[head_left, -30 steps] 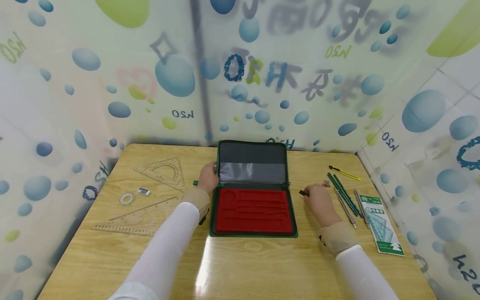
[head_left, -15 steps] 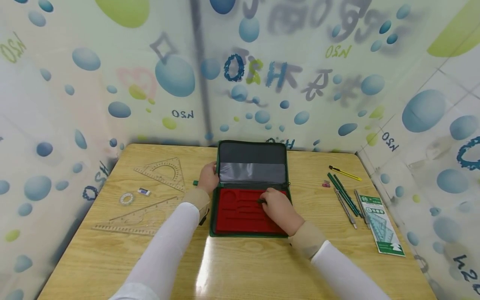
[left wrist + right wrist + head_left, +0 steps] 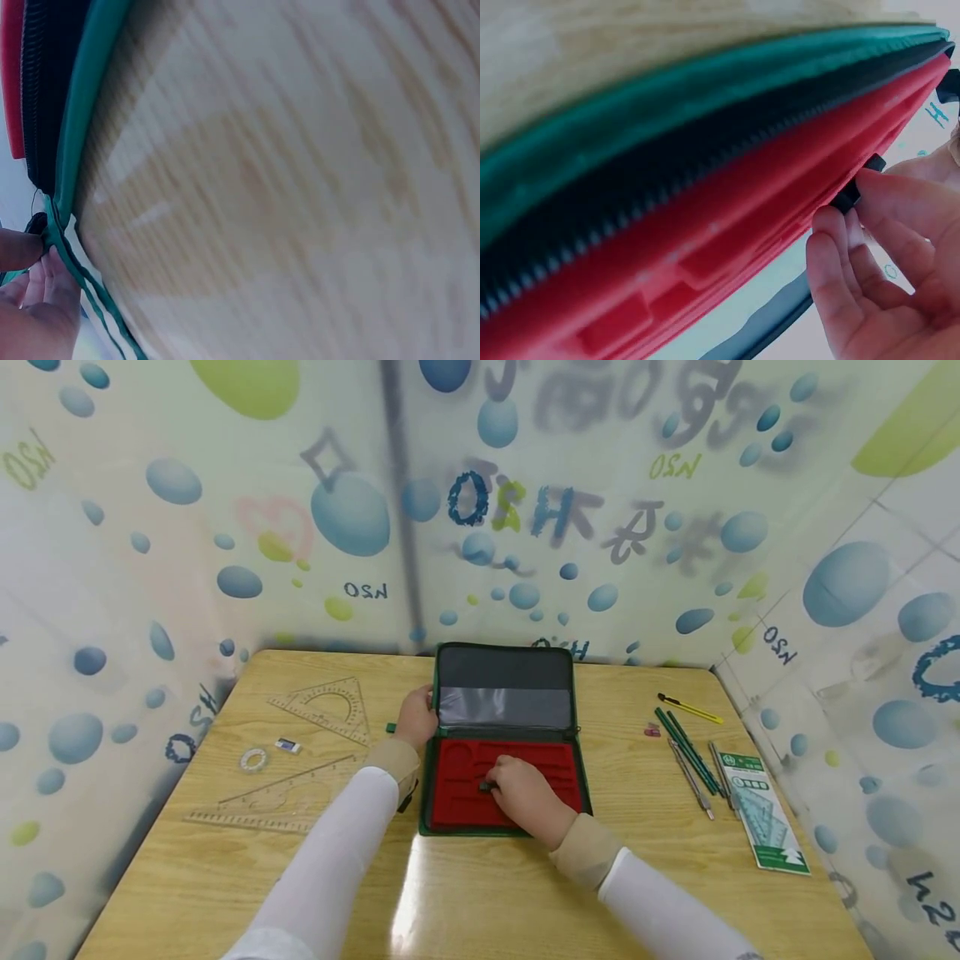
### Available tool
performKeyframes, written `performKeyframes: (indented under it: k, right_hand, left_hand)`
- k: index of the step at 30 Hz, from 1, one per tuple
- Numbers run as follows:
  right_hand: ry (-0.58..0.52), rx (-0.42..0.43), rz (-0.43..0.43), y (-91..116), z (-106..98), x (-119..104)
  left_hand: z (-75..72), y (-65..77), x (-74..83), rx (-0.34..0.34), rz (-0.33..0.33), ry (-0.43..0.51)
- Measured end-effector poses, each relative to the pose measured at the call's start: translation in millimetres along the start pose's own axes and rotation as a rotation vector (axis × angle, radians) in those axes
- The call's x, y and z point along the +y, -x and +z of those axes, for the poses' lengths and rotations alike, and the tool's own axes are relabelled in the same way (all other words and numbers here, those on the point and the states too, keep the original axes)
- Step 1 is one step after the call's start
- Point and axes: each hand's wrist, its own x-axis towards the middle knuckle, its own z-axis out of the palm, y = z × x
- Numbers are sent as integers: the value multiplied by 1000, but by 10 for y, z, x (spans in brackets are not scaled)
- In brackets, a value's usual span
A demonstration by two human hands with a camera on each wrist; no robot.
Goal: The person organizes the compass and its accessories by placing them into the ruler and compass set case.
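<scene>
A green zip case [image 3: 429,823] lies unfolded on the table, its dark lid with a clear pocket [image 3: 504,707] leaning up at the back. Its red moulded tray [image 3: 457,814] has shaped hollows with nothing in them that shows. My left hand [image 3: 417,717] pinches the case's green edge beside the hinge, seen also in the left wrist view as thumb and fingers at the fabric. Over the middle of the tray is my right hand [image 3: 528,797]. Between thumb and fingertips it holds a small black piece [image 3: 847,196], close over the red surface.
Left on the table [image 3: 480,893] lie two clear set squares [image 3: 356,714], a tape roll [image 3: 253,760] and an eraser [image 3: 287,745]. On the right are a yellow cutter [image 3: 690,707], green pencils [image 3: 690,752], a compass [image 3: 692,779], a small pink item [image 3: 652,730] and a green-white packet [image 3: 761,810].
My right hand has come from the table right of the case to over the red tray, then further left and nearer, carrying the black piece. The left hand stays at the case edge.
</scene>
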Motion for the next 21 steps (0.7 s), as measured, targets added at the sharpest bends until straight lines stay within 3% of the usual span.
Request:
performKeyframes:
  k: [9,21]
  right_hand:
    - [-38,20,9,-3,47,-37]
    - [164,61,-30,52,98,-153]
  left_hand:
    - [6,-1,-2,7,4,1]
    - [6,-3,-27,10,6,-5]
